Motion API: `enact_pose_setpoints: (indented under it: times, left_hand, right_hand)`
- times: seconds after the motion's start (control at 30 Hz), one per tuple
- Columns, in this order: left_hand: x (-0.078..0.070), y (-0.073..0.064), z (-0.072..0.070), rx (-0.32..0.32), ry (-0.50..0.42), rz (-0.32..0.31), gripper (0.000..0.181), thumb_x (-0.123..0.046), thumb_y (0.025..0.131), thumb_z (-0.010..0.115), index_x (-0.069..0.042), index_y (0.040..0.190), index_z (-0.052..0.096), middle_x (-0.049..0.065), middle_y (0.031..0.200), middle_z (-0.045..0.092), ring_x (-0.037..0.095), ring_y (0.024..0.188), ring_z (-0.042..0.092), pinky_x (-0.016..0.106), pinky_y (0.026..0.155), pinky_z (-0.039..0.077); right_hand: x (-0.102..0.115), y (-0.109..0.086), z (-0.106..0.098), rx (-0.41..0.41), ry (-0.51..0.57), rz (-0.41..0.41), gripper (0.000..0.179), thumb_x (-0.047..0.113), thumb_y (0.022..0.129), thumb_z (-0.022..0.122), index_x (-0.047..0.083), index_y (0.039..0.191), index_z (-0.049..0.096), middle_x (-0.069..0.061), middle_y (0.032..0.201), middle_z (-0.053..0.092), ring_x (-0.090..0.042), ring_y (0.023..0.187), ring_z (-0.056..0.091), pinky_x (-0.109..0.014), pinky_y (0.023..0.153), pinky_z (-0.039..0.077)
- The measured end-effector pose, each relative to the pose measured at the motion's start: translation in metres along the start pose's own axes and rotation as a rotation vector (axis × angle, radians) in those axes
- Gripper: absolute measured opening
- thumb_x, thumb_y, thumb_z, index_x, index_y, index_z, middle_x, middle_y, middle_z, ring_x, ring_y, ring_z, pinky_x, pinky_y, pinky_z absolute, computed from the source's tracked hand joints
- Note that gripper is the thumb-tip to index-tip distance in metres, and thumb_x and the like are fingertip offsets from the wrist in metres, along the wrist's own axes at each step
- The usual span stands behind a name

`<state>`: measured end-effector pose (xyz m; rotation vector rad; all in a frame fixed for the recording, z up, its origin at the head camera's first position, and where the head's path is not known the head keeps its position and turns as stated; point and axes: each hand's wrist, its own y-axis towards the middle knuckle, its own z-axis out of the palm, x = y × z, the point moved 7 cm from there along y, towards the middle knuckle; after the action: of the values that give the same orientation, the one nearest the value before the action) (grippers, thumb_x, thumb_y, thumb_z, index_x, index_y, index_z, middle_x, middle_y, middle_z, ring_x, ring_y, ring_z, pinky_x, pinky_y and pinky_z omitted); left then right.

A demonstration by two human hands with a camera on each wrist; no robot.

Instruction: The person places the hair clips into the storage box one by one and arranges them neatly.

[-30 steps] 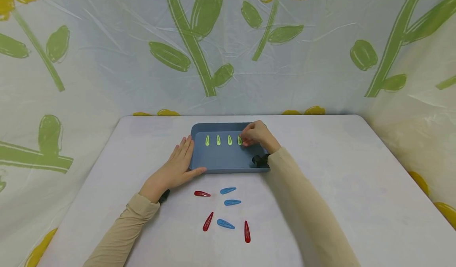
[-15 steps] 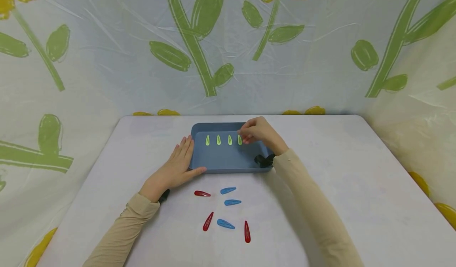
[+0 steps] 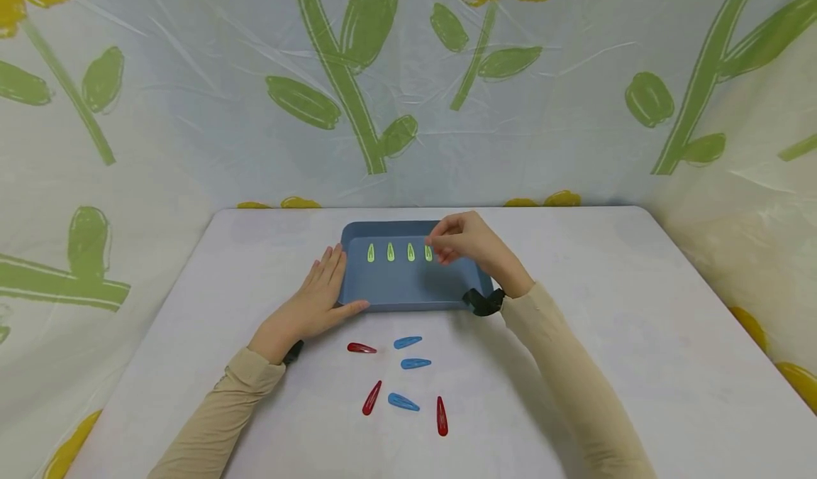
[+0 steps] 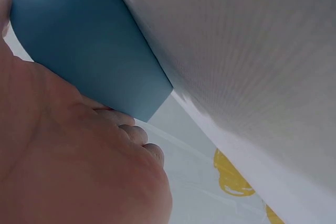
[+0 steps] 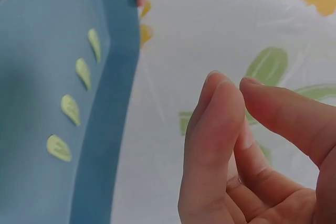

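Yellow-green snap hair clips [image 3: 391, 252], several of them, lie in a row in the blue-grey tray [image 3: 389, 284], narrow ends away from me. My left hand [image 3: 313, 294] lies along the tray's left side, fingers straight and thumb at the front corner. In the left wrist view its fingers rest against the tray wall [image 4: 94, 45]. My right hand [image 3: 471, 241] hovers above the tray's right part, overlapping the rightmost green clip [image 3: 428, 253] in the head view. In the right wrist view, its fingers [image 5: 212, 135] are loosely bent, thumb tip close by, with nothing between them.
In front of the tray, three red hair clips [image 3: 442, 416] and three blue hair clips [image 3: 416, 363] lie scattered on the white table [image 3: 613, 337]. A flower-patterned curtain [image 3: 210, 103] hangs behind the table and at both sides.
My right hand has lifted off the rightmost green clip and drawn slightly right, its wrist now over the tray's front right corner. The clips and left hand have stayed put.
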<state>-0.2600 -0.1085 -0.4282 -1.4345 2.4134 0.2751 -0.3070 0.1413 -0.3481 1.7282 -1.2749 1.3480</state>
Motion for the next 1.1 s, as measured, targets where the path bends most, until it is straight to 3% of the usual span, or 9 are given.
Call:
enact_pose_setpoints:
  times: [0.4,0.53,0.93,1.1]
  left_hand:
    - [0.0,0.001,0.0,-0.005,-0.003,0.006,0.11,-0.069,0.093,0.049,0.007,0.156,0.002,0.021,0.164,-0.008,0.036,0.15,-0.009,0.053,0.12,0.001]
    - [0.001,0.001,0.0,0.003,0.0,-0.003,0.11,-0.07,0.093,0.048,0.006,0.156,0.001,0.02,0.164,-0.009,0.034,0.15,-0.011,0.052,0.12,0.0]
    - [0.001,0.0,0.001,-0.006,0.003,0.002,0.109,-0.068,0.093,0.049,0.008,0.155,0.003,0.022,0.164,-0.006,0.035,0.15,-0.009,0.054,0.12,0.002]
    - [0.0,0.0,-0.001,-0.004,0.001,0.002,0.109,-0.069,0.093,0.05,0.008,0.155,0.003,0.022,0.163,-0.006,0.035,0.15,-0.009,0.054,0.12,0.002]
  right_hand:
    - [0.023,-0.034,0.014,0.05,-0.07,-0.096,0.013,0.016,0.091,0.073,0.003,0.09,0.071,-0.019,0.078,0.066,-0.046,0.073,0.063,-0.047,0.069,0.059]
    - [0.024,-0.043,0.02,0.076,-0.118,-0.116,0.009,0.015,0.091,0.072,0.006,0.089,0.071,-0.014,0.076,0.066,-0.042,0.07,0.064,-0.041,0.064,0.058]
    - [0.017,-0.061,0.047,0.203,-0.225,-0.193,0.005,0.006,0.09,0.072,0.002,0.09,0.072,-0.005,0.073,0.066,-0.03,0.061,0.064,-0.04,0.06,0.057]
    - [0.009,-0.067,0.057,0.244,-0.244,-0.18,0.005,0.009,0.09,0.074,0.004,0.088,0.073,-0.008,0.07,0.068,-0.024,0.058,0.063,-0.046,0.061,0.057]
